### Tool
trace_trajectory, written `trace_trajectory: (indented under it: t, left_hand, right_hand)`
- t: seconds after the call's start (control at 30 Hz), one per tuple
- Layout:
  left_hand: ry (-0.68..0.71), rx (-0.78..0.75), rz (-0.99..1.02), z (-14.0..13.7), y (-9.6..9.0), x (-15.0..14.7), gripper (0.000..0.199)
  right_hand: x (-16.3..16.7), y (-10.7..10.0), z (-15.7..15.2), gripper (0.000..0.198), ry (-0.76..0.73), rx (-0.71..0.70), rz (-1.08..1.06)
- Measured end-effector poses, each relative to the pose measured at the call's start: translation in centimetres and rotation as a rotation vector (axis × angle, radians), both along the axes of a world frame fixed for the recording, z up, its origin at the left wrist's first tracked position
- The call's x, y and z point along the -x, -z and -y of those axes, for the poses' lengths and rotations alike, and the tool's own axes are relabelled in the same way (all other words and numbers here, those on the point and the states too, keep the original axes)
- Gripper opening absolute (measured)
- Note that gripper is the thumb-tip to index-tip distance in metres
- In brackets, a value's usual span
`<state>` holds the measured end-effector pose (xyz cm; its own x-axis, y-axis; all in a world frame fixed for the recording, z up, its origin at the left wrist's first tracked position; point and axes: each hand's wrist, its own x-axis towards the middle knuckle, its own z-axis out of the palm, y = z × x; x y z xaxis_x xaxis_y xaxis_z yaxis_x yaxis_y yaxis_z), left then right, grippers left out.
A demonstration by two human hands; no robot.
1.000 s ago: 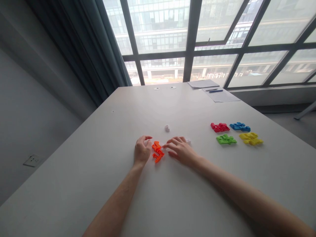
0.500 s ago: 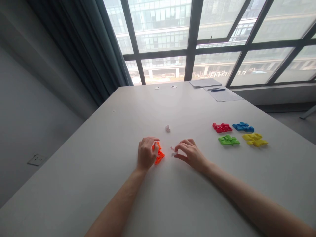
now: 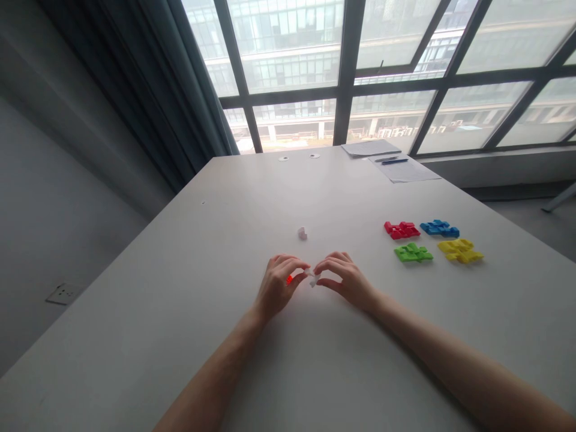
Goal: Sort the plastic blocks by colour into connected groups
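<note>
Low over the white table (image 3: 288, 378), my right hand (image 3: 344, 279) pinches a small white plastic piece (image 3: 314, 279) between thumb and fingertips. My left hand (image 3: 279, 285) meets it from the other side, thumb and fingers closed on the left end of the same piece. Orange plastic pieces (image 3: 289, 279) show through the gap between the left thumb and fingers; the hand hides most of them. Another small white piece (image 3: 303, 233) lies on the table just beyond the hands.
To the right lie groups of plastic pieces: red (image 3: 402, 230), blue (image 3: 440, 228), green (image 3: 413, 252) and yellow (image 3: 461, 251). Paper sheets (image 3: 405, 170) with pens (image 3: 392, 161) rest near the window. A dark curtain (image 3: 148, 90) hangs at the left.
My left hand has moved right, over the orange pieces, and taken hold of the white piece at my right hand. My right hand has stayed nearly in place.
</note>
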<state>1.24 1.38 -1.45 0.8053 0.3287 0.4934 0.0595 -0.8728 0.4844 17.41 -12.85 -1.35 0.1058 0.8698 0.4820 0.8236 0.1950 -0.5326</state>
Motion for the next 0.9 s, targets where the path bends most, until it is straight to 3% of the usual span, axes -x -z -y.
trace_trajectory:
  t: [0.17, 0.4, 0.63, 0.77, 0.9]
  left_hand:
    - [-0.070, 0.086, 0.094, 0.0, 0.3, 0.0, 0.015]
    - [-0.050, 0.070, 0.138, 0.3, -0.2, 0.0, 0.016]
    - [-0.259, 0.258, 0.187, -0.7, 0.0, 0.4, 0.027]
    - [-0.372, 0.451, 0.246, -1.5, 0.4, 0.2, 0.028]
    - [-0.393, 0.519, 0.260, -1.8, 0.6, 0.1, 0.028]
  right_hand:
    - [0.0, 0.2, -0.1, 0.023, 0.076, -0.051, -0.011]
    - [0.0, -0.1, -0.1, 0.023, 0.091, -0.071, 0.051]
    - [-6.1, -0.8, 0.9, 0.028, 0.260, 0.017, -0.018]
    - [-9.4, -0.9, 2.1, 0.031, 0.216, 0.139, -0.075]
    - [-10.7, -1.2, 2.9, 0.033, 0.209, 0.206, -0.088]
